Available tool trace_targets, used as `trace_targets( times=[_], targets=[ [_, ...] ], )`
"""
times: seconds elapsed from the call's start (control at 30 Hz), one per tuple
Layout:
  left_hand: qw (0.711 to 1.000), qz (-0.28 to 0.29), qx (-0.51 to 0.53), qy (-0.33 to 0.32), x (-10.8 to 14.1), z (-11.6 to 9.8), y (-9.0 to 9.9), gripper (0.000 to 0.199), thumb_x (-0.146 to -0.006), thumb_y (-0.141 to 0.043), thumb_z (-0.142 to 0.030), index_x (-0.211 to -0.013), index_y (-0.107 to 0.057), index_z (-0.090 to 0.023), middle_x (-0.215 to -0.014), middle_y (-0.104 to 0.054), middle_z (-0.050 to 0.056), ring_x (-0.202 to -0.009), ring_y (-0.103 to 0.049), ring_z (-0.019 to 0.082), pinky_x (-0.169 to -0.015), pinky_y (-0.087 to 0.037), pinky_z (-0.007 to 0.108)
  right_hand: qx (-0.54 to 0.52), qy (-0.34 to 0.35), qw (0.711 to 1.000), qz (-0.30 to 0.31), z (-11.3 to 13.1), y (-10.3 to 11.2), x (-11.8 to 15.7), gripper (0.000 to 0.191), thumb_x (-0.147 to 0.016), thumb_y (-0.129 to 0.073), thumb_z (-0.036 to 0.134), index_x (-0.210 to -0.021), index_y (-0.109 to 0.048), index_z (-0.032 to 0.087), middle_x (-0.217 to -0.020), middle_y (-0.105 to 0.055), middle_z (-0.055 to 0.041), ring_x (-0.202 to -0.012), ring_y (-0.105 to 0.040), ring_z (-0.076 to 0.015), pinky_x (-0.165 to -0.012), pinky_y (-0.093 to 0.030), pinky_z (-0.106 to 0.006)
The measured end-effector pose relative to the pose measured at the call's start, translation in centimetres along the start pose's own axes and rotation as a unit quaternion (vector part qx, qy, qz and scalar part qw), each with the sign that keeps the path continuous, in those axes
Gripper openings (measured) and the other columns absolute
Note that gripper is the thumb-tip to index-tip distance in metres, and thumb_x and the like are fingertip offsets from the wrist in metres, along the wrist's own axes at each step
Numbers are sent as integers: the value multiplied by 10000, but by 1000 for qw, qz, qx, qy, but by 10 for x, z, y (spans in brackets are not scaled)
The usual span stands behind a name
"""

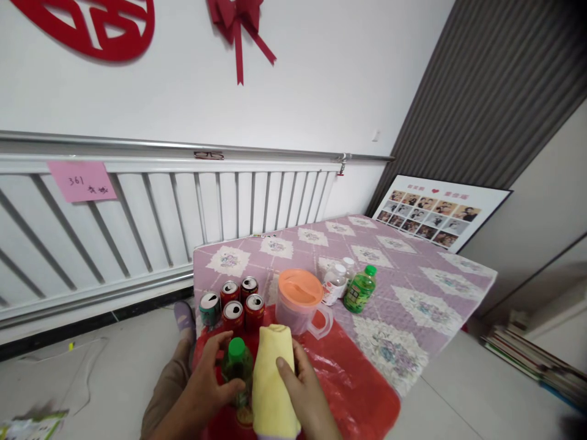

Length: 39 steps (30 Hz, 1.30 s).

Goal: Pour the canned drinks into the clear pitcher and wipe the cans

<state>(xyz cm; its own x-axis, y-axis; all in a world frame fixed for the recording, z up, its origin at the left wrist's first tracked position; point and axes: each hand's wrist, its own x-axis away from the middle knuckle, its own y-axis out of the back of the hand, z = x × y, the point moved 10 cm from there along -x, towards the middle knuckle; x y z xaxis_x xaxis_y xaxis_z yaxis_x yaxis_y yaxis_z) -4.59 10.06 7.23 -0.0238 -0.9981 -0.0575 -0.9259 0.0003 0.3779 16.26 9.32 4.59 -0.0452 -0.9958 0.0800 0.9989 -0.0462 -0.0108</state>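
Observation:
My left hand (211, 379) is wrapped round a green-capped bottle (237, 370) standing on the red plastic sheet (348, 385). Just right of that bottle, my right hand (300, 385) grips the side of a rolled yellow cloth (273, 385), which stands upright with its thumb-side pressed by my thumb. Behind the cloth is a clear pitcher (293, 311) with an orange lid and a handle on its right. Several opened drink cans (233, 315), mostly red, are grouped beyond my left hand.
A green bottle (360, 290) and white-capped bottles (334, 285) stand right of the pitcher on the patterned tablecloth (389, 293). A white radiator (174, 214) runs behind. A photo board (435, 214) leans at the table's far right.

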Motion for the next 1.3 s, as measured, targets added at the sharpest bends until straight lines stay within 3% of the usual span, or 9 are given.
trace_targets(
  times=[0.2,0.4,0.57,0.7,0.8,0.9,0.97,1.2,1.3],
  targets=[
    [999,-28,-18,-10,6,-4,0,560,-594,-641,-185,-1144,-537,-210,-1168,-626,79,-1022,-636,273,-907,-532,416,-3,-4,999,37,-14,-18,1,397,-836,-570,335,-1199,-582,176,-1194,-675,-96,-1041,-647,-254,-898,-502,-382],
    [989,133,48,-39,-3,-8,-12,770,-581,-563,-81,-1322,-441,-253,-1276,-595,66,-1178,-570,258,-1012,-457,388,108,4,992,70,-32,-12,8,455,-808,-567,284,-1251,-584,180,-1256,-649,-100,-1126,-613,-253,-999,-435,-392],
    [957,247,144,-46,-3,-10,-29,755,-677,-595,-176,-1392,-366,-253,-1345,-551,100,-1257,-507,283,-1055,-391,446,152,26,988,21,-13,8,1,455,-791,-583,295,-1227,-594,164,-1267,-636,-114,-1160,-586,-265,-1019,-418,-401],
    [969,209,130,-35,-1,2,-34,842,-676,-673,-298,-1419,-283,-223,-1450,-419,129,-1331,-411,301,-1085,-359,443,80,9,997,-13,-2,15,-7,456,-834,-560,365,-1254,-545,188,-1288,-616,-115,-1111,-609,-267,-926,-484,-385],
    [989,115,88,-21,2,10,-29,843,-627,-728,-348,-1361,-335,-217,-1376,-473,127,-1258,-480,312,-1059,-399,439,14,-13,1000,19,-5,4,-7,468,-853,-541,393,-1282,-508,209,-1276,-623,-101,-1034,-643,-263,-838,-522,-372],
    [997,48,56,-7,6,13,-24,722,-624,-713,-325,-1272,-416,-215,-1285,-534,111,-1165,-547,301,-1022,-435,425,32,-15,999,40,-14,-5,-4,456,-837,-560,371,-1253,-538,186,-1230,-650,-108,-1045,-637,-271,-885,-500,-391],
    [996,62,58,-5,5,12,-25,702,-630,-684,-288,-1274,-414,-215,-1273,-544,108,-1148,-558,289,-1010,-444,417,71,-8,996,47,-22,-7,-2,440,-822,-570,343,-1228,-569,174,-1247,-642,-114,-1106,-608,-272,-959,-457,-398],
    [961,232,142,-44,-3,-1,-33,807,-676,-595,-197,-1414,-270,-216,-1354,-506,120,-1275,-475,271,-1080,-357,435,136,-1,989,58,-54,1,5,512,-771,-576,368,-1239,-587,160,-1287,-620,-133,-1178,-578,-272,-1027,-420,-381],
    [964,225,130,-60,-2,0,-30,770,-718,-595,-220,-1423,-286,-221,-1421,-448,122,-1334,-411,278,-1108,-321,438,134,1,991,-2,-48,17,2,540,-763,-598,416,-1241,-592,167,-1323,-593,-136,-1218,-546,-289,-1047,-407,-397]
  ],
)
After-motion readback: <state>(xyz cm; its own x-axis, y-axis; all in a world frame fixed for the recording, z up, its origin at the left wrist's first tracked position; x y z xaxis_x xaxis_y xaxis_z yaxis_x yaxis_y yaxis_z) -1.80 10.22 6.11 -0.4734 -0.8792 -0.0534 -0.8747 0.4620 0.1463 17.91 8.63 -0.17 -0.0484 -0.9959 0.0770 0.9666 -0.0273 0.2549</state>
